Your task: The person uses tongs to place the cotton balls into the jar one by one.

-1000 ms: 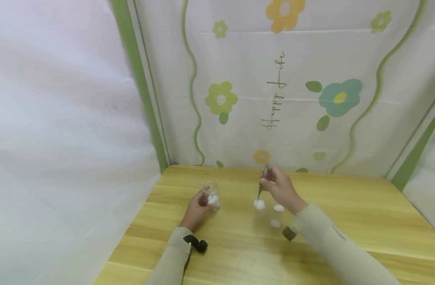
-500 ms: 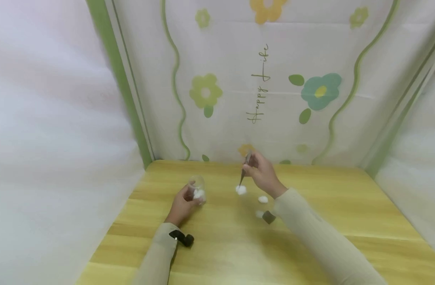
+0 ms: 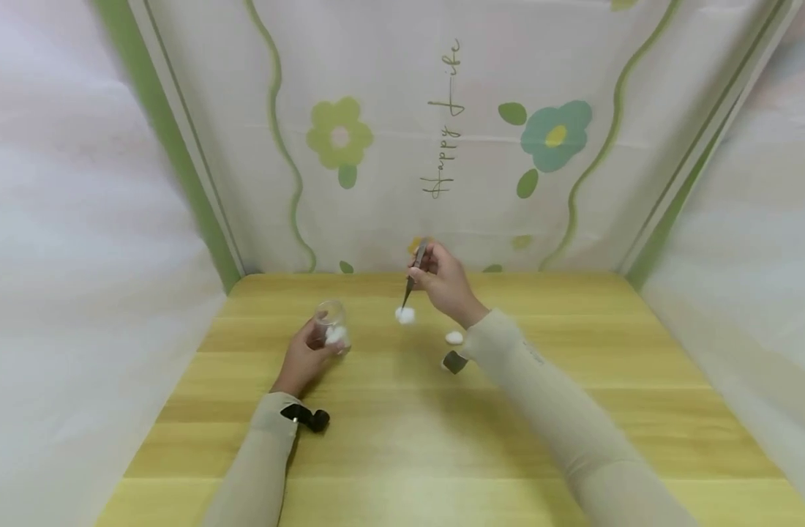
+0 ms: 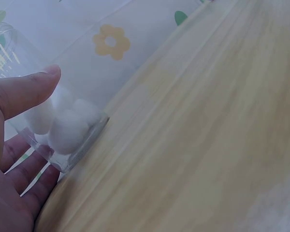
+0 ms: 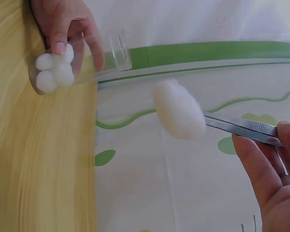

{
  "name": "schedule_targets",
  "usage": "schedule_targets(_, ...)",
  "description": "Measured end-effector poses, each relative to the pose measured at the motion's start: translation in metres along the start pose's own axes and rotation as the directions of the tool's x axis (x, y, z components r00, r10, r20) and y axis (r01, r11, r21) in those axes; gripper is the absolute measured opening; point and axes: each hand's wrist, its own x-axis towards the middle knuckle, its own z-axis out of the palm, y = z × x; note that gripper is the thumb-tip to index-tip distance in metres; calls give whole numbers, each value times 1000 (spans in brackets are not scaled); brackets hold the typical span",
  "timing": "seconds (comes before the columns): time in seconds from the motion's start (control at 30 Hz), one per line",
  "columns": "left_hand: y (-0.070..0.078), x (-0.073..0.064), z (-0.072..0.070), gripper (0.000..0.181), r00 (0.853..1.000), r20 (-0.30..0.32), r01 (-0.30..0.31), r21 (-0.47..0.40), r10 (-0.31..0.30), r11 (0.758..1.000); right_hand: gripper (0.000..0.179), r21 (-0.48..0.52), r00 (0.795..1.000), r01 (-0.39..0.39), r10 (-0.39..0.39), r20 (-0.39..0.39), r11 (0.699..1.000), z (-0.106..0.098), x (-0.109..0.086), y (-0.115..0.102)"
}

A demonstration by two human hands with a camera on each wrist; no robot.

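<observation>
My left hand point(image 3: 304, 360) grips a clear jar point(image 3: 328, 310) standing on the table, fingers and thumb round its side. Several white cotton balls point(image 5: 47, 81) lie in the bottom of it, and its open mouth shows at the top. With thumb and fingers, my right hand point(image 3: 447, 287) pinches metal tweezers point(image 5: 261, 129). At their tips hangs a fluffy cotton ball point(image 5: 179, 110), above the table and to the right of the jar. Another cotton ball point(image 3: 454, 337) lies on the table beneath the right wrist, and a sliver of one more shows behind the wrist camera.
Dark cameras are strapped at the left wrist point(image 3: 305, 417) and right wrist point(image 3: 454, 361). The wooden table point(image 3: 376, 446) ends at a flower-printed white curtain point(image 3: 383, 183), with white side curtains left and right.
My right hand has carried the cotton ball in the tweezers up and left, closer to the jar. The left hand keeps its grip on the jar. The head view has shifted right and down.
</observation>
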Motion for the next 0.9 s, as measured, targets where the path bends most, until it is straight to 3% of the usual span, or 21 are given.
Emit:
schedule_targets(0.23,0,-2,-1,49,1000,-6,-5,-32,5,999,21,30,1000,-12,11,15,999,9,5,-4)
schedule_targets(0.47,1,-1,0,70,1000,-22,11,-7,-11,1000,21,45,999,-13,12,31,999,14,11,-8)
schedule_targets(0.67,4,-1,1,49,1000,-12,2,-20,-3,1000,20,70,999,-22,20,30,997,19,15,-8)
schedule_targets(0.9,7,-3,0,54,1000,-9,11,-19,-12,1000,22,75,998,-41,38,41,996,27,20,-9)
